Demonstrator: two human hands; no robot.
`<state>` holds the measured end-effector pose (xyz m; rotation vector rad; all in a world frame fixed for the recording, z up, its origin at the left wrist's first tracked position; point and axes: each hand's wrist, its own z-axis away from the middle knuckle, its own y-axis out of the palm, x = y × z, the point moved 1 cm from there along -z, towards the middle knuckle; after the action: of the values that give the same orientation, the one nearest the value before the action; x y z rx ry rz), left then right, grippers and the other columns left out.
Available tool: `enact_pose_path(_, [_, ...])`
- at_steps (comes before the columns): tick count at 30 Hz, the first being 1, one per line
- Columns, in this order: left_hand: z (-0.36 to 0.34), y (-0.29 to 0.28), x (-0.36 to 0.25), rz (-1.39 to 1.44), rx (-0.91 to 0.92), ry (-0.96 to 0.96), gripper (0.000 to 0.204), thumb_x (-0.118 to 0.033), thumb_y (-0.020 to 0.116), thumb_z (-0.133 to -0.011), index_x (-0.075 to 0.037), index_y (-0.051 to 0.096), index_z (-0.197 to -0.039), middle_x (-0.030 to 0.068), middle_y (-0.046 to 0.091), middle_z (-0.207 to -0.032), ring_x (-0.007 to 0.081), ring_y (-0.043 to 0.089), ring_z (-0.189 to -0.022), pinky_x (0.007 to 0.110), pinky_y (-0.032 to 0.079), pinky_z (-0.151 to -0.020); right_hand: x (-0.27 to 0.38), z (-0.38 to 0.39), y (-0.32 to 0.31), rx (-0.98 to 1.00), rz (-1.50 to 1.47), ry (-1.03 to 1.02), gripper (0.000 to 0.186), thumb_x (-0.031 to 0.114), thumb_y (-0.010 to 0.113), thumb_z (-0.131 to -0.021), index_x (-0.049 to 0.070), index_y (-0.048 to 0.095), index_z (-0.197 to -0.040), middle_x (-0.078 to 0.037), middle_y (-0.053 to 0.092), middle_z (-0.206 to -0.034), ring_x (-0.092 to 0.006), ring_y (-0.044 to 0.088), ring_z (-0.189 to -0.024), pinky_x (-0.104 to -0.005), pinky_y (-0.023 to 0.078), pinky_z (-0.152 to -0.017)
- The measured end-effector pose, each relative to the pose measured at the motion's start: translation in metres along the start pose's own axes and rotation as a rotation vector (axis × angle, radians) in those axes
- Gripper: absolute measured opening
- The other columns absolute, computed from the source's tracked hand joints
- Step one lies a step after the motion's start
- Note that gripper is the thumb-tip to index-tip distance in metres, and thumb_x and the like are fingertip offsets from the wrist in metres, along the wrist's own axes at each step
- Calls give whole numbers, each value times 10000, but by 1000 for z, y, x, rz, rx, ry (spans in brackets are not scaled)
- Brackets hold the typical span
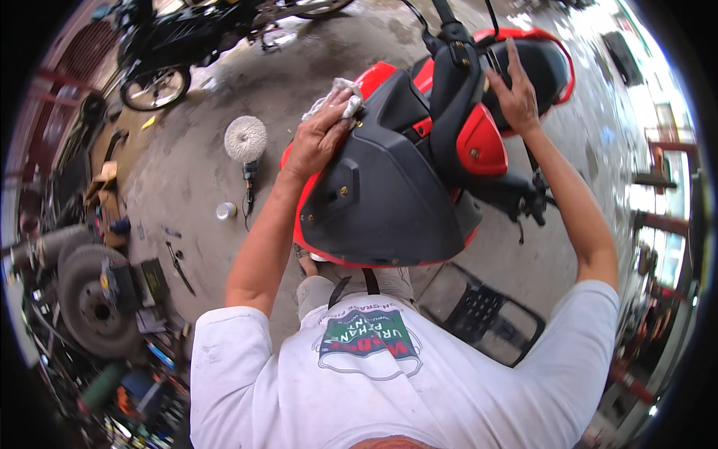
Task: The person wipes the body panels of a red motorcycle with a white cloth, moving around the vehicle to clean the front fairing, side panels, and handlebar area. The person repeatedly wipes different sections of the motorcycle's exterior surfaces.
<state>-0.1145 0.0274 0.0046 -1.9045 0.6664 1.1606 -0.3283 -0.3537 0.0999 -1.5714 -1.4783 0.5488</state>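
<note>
In front of me stands a scooter with a black inner leg panel (374,187) and glossy red body parts. My left hand (318,142) is closed on a crumpled white cloth (351,88) and presses it against the upper left edge of the panel. My right hand (518,101) is open, its fingers stretched and spread, beside the black handlebar stem and a red front cover (482,142). I cannot tell whether its palm touches the scooter. Behind that hand shows the dark seat (550,71) with red trim.
A polisher with a fluffy white pad (245,138) and a small can (226,211) are on the concrete floor at left. A dark motorcycle (168,49) stands beyond. Loose tools and a wheel (97,307) lie far left. A black plastic chair (490,318) is below the scooter.
</note>
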Motion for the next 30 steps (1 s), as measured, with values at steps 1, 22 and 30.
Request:
enact_pose_path(1, [-8,5,-1,6,8,65,421,-62,590,-1005,-68,644,-1423,184,504,-1592,339,356,-1557,397,272,-1254,-5,4,3,-65,19,85,840,441,697,-976,-45,371,-1578,-328,480,-1539,-466,505,-1408,-431,416,-1163])
enact_pose_path(22, [-91,7,-11,-397,353,270,407,-4,584,-956,-68,663,-1351,178,613,-1461,373,493,-1440,456,436,-1178,30,14,-9,-401,142,403,562,311,773,-878,-34,620,-1294,-280,727,-989,-449,719,-921,-506,588,-804])
enact_pose_path(30, [-147,21,1,-580,455,157,281,-81,571,-996,-73,694,-1249,235,626,-1394,454,649,-1190,477,544,-991,27,3,-5,-486,70,343,559,327,754,-874,-28,624,-1286,-273,721,-1015,-444,715,-946,-493,595,-835])
